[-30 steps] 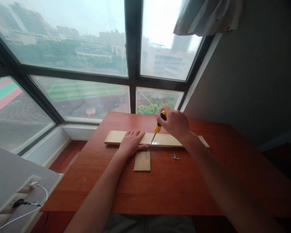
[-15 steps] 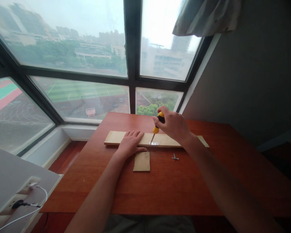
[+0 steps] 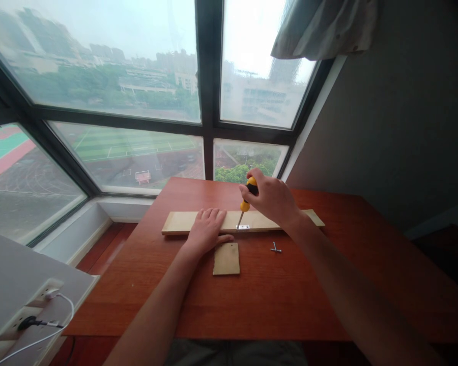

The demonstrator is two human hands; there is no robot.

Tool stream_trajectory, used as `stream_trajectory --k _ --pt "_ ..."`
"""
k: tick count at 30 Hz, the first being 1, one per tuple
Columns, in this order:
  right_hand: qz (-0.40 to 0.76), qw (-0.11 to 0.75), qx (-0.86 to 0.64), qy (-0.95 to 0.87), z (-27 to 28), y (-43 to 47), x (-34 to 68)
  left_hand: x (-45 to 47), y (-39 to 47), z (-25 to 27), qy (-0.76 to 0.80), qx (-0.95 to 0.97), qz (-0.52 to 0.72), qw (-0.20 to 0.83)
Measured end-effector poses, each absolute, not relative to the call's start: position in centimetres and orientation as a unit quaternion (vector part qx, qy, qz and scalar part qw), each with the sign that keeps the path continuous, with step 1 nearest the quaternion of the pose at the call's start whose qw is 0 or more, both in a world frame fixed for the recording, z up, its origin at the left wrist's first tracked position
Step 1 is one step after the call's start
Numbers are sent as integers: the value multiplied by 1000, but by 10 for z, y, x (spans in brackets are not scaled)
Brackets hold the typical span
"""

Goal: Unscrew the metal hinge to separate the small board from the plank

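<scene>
Screwdriver (image 3: 247,200), yellow and black handle, tip set on a small metal hinge plate (image 3: 244,226) at the near edge of a long wooden board (image 3: 179,222).
Right hand (image 3: 270,197) closed around the handle; left hand (image 3: 206,230) flat and open, pressing the board onto the red-brown table (image 3: 259,300). Board looks light, stiff and liable to slide (best held flat, close to the plate). Small wooden piece (image 3: 226,258) lies just before it; loose screws (image 3: 275,248) nearby.
</scene>
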State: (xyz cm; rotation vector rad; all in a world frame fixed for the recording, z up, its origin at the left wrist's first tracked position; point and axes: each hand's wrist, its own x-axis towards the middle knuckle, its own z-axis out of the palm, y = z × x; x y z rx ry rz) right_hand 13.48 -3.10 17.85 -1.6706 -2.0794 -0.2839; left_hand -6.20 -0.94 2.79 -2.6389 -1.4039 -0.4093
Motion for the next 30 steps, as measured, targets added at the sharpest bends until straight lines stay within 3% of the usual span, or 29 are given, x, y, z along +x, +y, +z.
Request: stream_trajectory --k 8,14,22,30 --pt "-83 239 -598 -760 179 -31 138 -62 -5 30 -459 -876 -136 65" --pt "1 266 -562 -783 180 -31 142 -63 0 30 -454 -878 -137 57" --pt "-61 286 -582 -759 180 -29 139 -64 3 32 -452 -880 -139 39" --pt "20 320 -526 -788 177 -28 138 -66 4 32 -447 -883 -135 40"
